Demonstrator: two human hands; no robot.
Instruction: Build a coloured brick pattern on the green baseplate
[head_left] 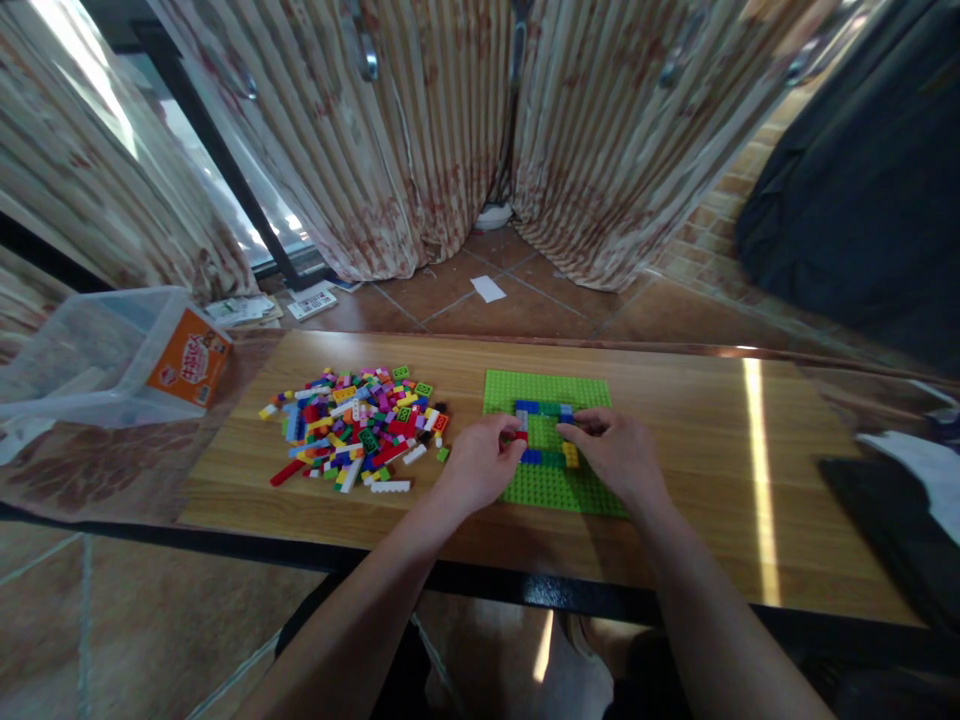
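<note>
A green baseplate (546,388) lies on the wooden table, with a low frame of blue, grey, green, red and yellow bricks (528,407) built on it. My left hand (480,462) rests on the plate's left edge, fingers pinched on a small red brick (519,437) at the frame's left side. My right hand (616,452) lies over the plate's right half, fingers curled and pressing on the bricks at the frame's right side, beside a yellow brick (571,455). A pile of loose coloured bricks (358,425) lies to the left of my left hand.
A clear plastic bin (90,355) with an orange label stands at the table's left end. A dark flat object (892,510) lies at the right edge. Bare wooden tabletop (712,440) stretches to the right of the plate. Curtains and a tiled floor lie beyond.
</note>
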